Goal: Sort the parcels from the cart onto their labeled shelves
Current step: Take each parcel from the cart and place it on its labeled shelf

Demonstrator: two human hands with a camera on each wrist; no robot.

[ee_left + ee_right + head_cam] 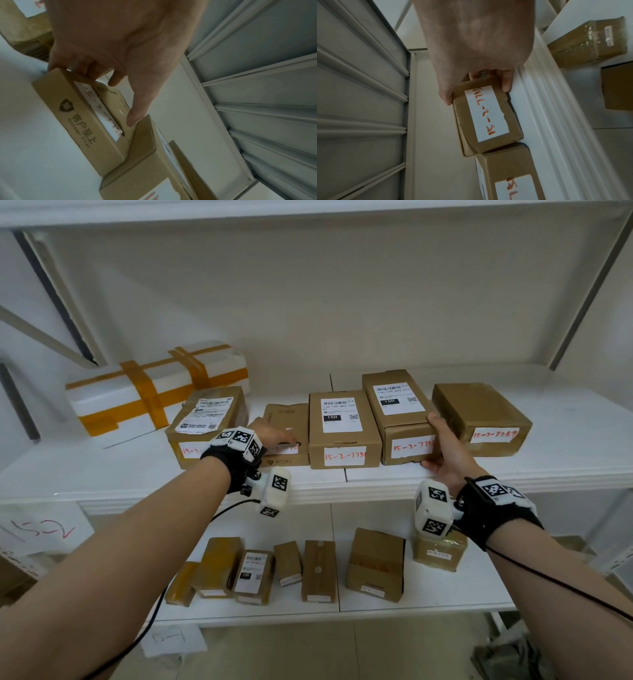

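Observation:
A row of brown cardboard parcels with hand-written red "15-2-77.." labels stands on the white middle shelf. My left hand lies over a low flat parcel. It holds the parcel across its width, fingers at one side and thumb against the taller neighbour. My right hand grips the front right corner of a long parcel, thumb on top, fingers below. That parcel rests on the shelf.
A white foam box with yellow tape sits at the back left, and a wide parcel just right of my right hand. The lower shelf holds several small parcels. A paper sign "15-2" hangs at the left.

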